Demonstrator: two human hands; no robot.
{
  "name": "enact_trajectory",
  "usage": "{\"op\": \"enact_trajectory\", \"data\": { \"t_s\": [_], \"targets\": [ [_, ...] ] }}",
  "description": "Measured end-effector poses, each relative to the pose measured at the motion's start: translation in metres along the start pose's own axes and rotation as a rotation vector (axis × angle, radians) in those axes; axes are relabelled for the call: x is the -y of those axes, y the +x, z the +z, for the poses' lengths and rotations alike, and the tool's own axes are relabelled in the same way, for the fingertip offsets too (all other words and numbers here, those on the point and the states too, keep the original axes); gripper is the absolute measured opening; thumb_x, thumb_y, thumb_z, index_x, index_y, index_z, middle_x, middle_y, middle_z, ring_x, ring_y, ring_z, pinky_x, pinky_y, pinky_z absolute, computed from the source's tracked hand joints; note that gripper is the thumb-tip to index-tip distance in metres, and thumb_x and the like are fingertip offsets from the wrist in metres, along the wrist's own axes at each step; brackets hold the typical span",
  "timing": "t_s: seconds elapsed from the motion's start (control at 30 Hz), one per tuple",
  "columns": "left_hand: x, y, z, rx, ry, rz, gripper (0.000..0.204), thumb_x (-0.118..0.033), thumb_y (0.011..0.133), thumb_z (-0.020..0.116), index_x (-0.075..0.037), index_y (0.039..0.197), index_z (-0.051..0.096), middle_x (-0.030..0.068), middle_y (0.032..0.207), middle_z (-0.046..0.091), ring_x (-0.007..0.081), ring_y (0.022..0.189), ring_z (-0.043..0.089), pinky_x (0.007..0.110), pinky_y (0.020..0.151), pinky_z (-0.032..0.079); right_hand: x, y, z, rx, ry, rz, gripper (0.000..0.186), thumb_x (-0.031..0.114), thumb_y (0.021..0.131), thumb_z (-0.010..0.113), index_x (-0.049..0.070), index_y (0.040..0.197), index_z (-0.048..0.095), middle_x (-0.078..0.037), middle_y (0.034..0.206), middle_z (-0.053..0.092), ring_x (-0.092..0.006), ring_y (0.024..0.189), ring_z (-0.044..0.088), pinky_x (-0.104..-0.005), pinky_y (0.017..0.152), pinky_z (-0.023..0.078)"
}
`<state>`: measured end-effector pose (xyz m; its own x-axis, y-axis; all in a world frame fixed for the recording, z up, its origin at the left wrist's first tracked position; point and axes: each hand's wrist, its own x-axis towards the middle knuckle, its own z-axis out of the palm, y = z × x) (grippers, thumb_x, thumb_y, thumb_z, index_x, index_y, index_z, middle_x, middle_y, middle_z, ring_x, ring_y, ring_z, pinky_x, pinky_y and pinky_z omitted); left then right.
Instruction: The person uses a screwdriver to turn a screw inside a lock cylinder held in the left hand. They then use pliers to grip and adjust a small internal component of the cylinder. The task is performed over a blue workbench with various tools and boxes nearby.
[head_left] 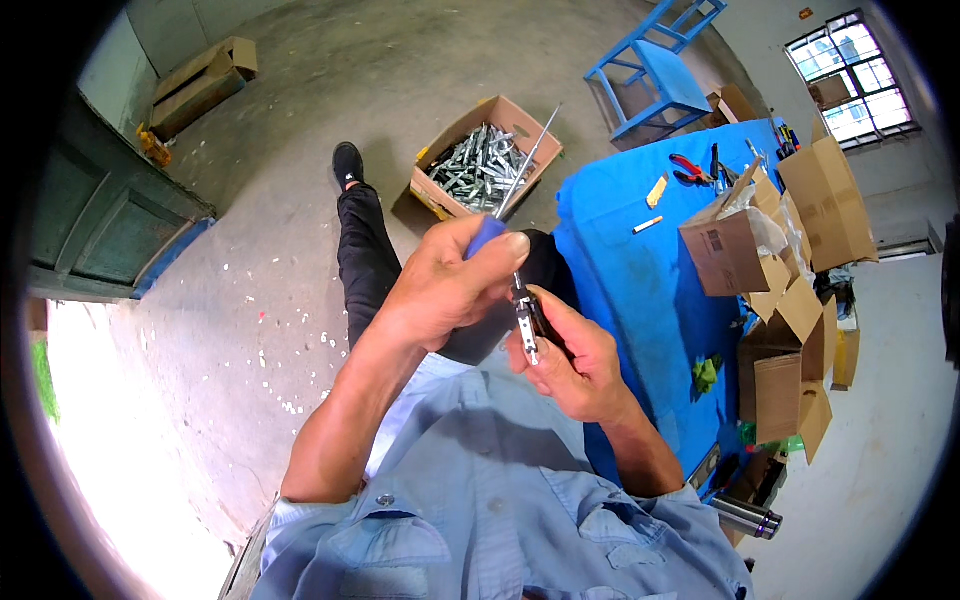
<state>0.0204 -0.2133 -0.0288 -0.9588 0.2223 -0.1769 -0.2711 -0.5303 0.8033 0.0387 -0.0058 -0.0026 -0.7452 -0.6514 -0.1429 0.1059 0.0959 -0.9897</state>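
My left hand point(445, 285) is closed around the blue-purple handle of a screwdriver point(485, 238). Its long, thin shaft slants up and to the right, away from me. My right hand point(578, 365) grips a small silver-and-black metal piece point(527, 325) between thumb and fingers. The upper end of that piece meets the underside of my left hand, where fingers partly hide the contact. Past my hands, an open cardboard box point(520, 117) on the floor holds a heap of similar-looking silver metal pieces point(478, 168).
To my right is a table under a blue cloth point(620, 240). On it lie red-handled pliers point(688, 172), open cardboard boxes point(725, 255) and a crumpled green thing point(707, 374). A blue chair point(668, 78) stands beyond; a steel flask point(748, 517) is at lower right.
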Motion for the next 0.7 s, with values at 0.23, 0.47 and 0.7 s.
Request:
{"op": "enact_trajectory", "data": {
  "t_s": [0.23,0.47,0.7],
  "targets": [
    [0.006,0.003,-0.005,0.02,-0.023,-0.023,0.033,-0.038,0.098,0.071,-0.013,0.082,0.055,-0.0049,0.063,0.05,0.0024,0.046,0.038,0.02,0.04,0.023,-0.017,0.005,0.0,-0.003,-0.118,-0.171,0.052,0.023,0.108,0.053,-0.005,0.15,0.039,-0.004,0.081,0.059,-0.0036,0.057,0.041,-0.0198,0.05,0.034],
    [-0.001,0.001,0.0,-0.075,0.054,0.014,0.032,-0.034,0.098,0.069,-0.007,0.084,0.06,-0.0008,0.064,0.056,0.0033,0.045,0.039,0.023,0.04,0.026,-0.007,0.008,0.007,-0.016,0.132,-0.032,0.042,0.011,0.104,0.05,-0.002,0.143,0.047,-0.004,0.086,0.061,-0.0051,0.066,0.048,-0.0208,0.056,0.04],
    [-0.011,-0.008,0.001,-0.146,0.255,0.132,0.032,-0.03,0.098,0.071,-0.005,0.081,0.061,-0.0017,0.066,0.056,0.0031,0.054,0.047,0.023,0.045,0.033,-0.01,0.007,0.006,-0.062,0.085,-0.071,0.043,0.016,0.106,0.051,-0.001,0.145,0.045,-0.004,0.089,0.059,-0.0054,0.068,0.048,-0.0209,0.059,0.04]
  ]
}}
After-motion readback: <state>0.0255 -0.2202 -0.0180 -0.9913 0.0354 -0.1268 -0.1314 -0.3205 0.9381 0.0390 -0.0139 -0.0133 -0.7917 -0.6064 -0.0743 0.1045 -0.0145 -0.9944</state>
